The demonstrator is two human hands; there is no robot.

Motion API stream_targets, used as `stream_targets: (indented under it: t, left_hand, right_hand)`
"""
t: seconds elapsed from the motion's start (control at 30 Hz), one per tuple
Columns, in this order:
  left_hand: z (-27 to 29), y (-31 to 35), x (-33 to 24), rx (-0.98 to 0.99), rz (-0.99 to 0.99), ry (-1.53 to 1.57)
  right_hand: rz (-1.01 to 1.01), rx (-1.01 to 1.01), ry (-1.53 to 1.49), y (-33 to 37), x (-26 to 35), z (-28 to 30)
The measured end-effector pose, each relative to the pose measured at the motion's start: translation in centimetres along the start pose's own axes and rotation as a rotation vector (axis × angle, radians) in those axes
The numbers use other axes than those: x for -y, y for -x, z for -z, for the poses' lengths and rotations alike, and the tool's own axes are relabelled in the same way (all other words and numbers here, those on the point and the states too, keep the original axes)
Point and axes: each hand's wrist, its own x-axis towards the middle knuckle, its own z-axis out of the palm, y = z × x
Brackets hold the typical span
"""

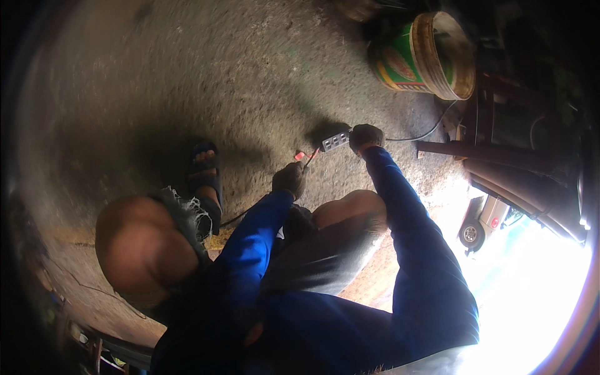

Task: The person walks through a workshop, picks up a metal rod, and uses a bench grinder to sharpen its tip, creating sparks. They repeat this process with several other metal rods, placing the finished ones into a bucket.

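A black power strip with a row of pale sockets is held just above the rough floor. My right hand, dark as if gloved, is closed around its right end. A black cord runs off to the right from beside that hand. My left hand, also dark, is closed on a thin cord that leads up to the strip's left end; its fingers are partly hidden. Just beyond this cord is a small red piece, too small to make out.
A green and white bucket lies tipped at the upper right. Dark wooden framing stands at the right, with a vehicle outside in bright light. My sandalled foot rests on the concrete floor at the left.
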Motion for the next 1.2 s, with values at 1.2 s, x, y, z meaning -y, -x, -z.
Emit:
stream_targets:
  t: [1.2]
  left_hand:
    - [0.2, -0.8, -2.3, 0.453, -0.247, -0.447]
  right_hand:
    - [-0.152, 0.146, -0.046, 10.3, -9.5, -3.6]
